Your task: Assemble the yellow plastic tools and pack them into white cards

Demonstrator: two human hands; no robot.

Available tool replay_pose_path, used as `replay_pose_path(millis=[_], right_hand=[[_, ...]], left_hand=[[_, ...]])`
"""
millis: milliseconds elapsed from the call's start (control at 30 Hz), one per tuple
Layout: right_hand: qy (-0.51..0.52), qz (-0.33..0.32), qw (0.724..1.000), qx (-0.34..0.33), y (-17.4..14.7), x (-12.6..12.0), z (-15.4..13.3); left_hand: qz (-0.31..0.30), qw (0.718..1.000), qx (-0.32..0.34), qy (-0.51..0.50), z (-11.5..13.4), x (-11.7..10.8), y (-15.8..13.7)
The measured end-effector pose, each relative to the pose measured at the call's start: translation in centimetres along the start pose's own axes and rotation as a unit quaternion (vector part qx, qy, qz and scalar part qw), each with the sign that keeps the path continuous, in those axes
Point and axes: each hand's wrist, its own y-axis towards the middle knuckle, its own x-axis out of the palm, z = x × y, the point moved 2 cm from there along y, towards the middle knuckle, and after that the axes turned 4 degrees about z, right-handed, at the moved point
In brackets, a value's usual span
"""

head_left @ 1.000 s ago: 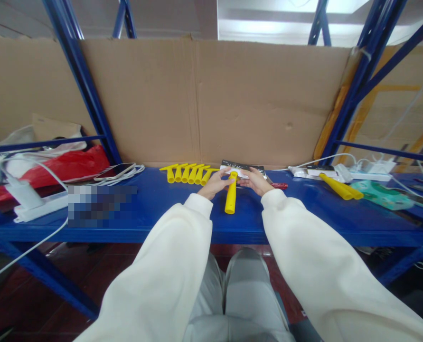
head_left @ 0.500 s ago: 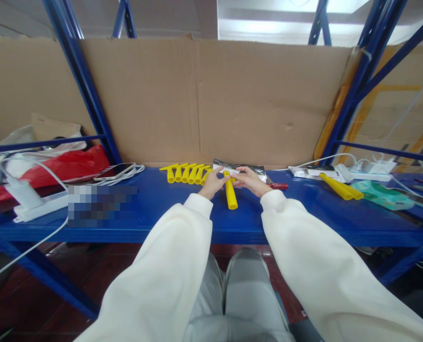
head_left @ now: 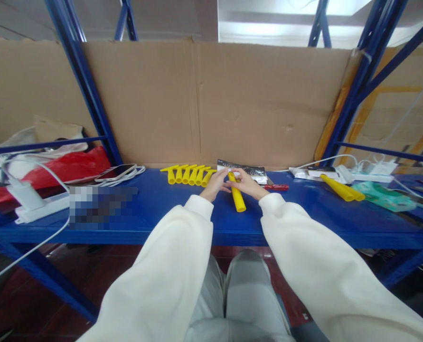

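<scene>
A yellow hollow plastic handle points its wide open end toward me over the blue shelf. My right hand pinches it near its narrow far end. Close by on the left is my left hand, its fingers stretched toward the handle and apart; whether they touch it I cannot tell. Several matching yellow handles lie in a row left of my hands. Behind my hands is a black-and-white printed packet, partly covered by them. A red tool lies to the right.
On the right are two more yellow handles, a green packet and a white power strip. A red bag, coiled white cable and another power strip lie left. Cardboard stands behind the blue shelf.
The handle's wide end has shifted slightly right and the handle slants more. My left fingers have come off its narrow end and stretched out; my right hand has moved slightly left.
</scene>
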Motion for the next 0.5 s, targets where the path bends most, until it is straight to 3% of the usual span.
replay_pose_path(millis=[100, 200, 367, 500], right_hand=[[-0.108, 0.02, 0.99, -0.085, 0.3, -0.1, -0.5], [-0.198, 0.012, 0.972, -0.129, 0.3, -0.3, -1.1], [-0.281, 0.005, 0.951, -0.13, 0.0, -1.7, -2.4], [-0.344, 0.038, 0.935, -0.074, 0.5, -6.1, -3.1]], left_hand=[[-0.011, 1.0, 0.016, -0.001, 0.2, 0.1, -0.2], [-0.02, 0.999, 0.039, 0.005, 0.3, 0.0, -0.2], [-0.059, 0.996, 0.072, 0.013, 0.3, 0.0, -0.2], [-0.075, 0.991, 0.097, 0.049, -0.1, -0.1, 0.1]])
